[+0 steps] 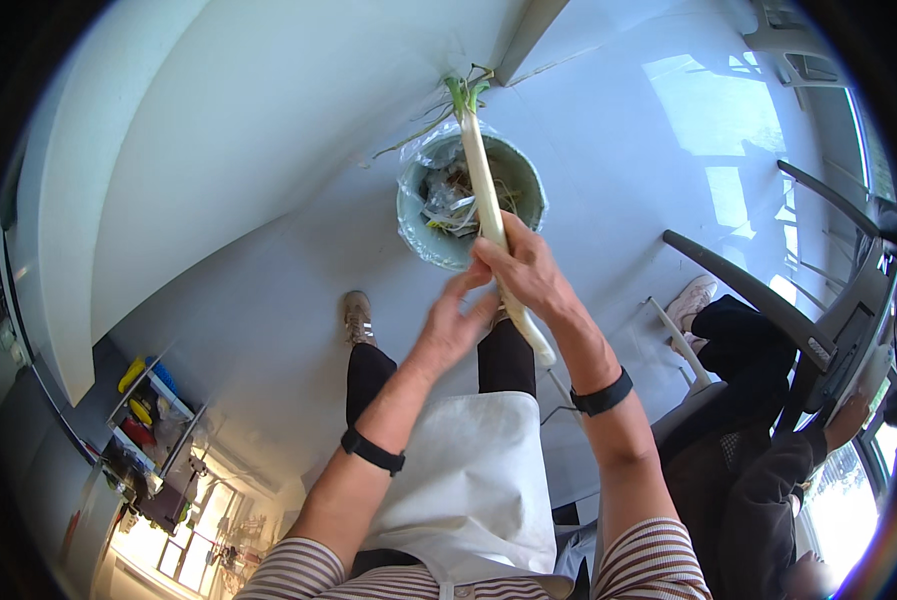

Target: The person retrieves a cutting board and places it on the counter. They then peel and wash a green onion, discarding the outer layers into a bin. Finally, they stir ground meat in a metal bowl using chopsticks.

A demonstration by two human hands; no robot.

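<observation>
My right hand (525, 266) is closed around the white shaft of a long leek or large scallion (479, 169). Its green, trimmed top points away from me, with thin withered leaf strips hanging off it, and its lower end reaches back past my wrist. Close by on the left, my left hand (452, 319) is slightly blurred, its fingers curled near the shaft; whether it pinches anything I cannot tell. Beneath the stalk stands a round bin (412, 238) lined with clear plastic, holding plastic wrap and stringy plant scraps.
A large white panel (215, 150) rises at the left. On the right a person in dark clothes (748, 480) sits by a chair with dark armrests (748, 296). A metal rack (155, 420) with coloured items stands at the lower left. My feet are on the grey floor near the bin.
</observation>
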